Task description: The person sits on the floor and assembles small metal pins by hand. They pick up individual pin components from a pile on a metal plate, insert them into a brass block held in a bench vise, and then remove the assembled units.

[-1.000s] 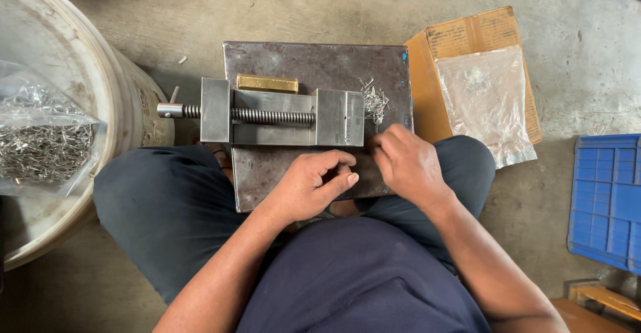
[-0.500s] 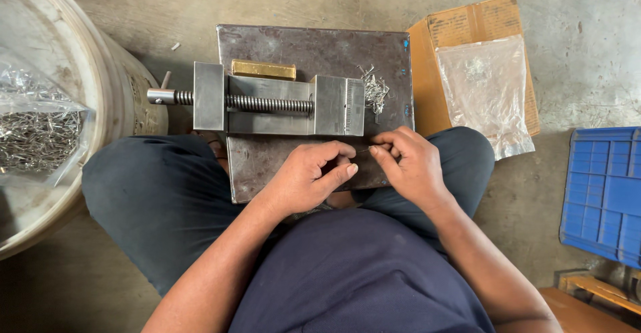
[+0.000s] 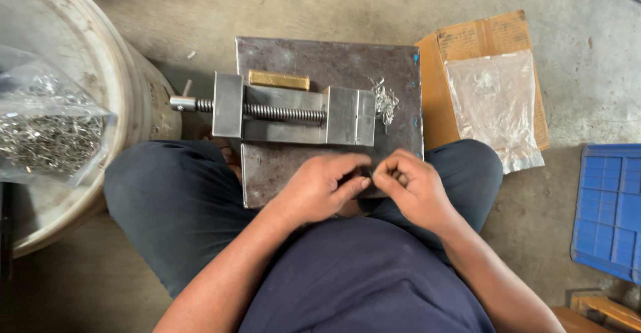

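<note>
Both hands meet at the near edge of the steel plate [image 3: 320, 59], left hand [image 3: 320, 189] and right hand [image 3: 414, 186] pinching closed on a small dark part [image 3: 366, 171], its axis too hidden to tell. Just beyond lies the machine vise [image 3: 294, 109], its screw running left-right.

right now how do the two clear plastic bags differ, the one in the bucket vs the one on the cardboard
The bag in the bucket bulges with a heap of small metal pieces; the bag on the cardboard lies flat, holding only a thin scatter. The first sits crumpled at the person's left, the second at the right beside a blue crate. Both are clear plastic, and neither the left hand nor the right hand touches them.
</note>
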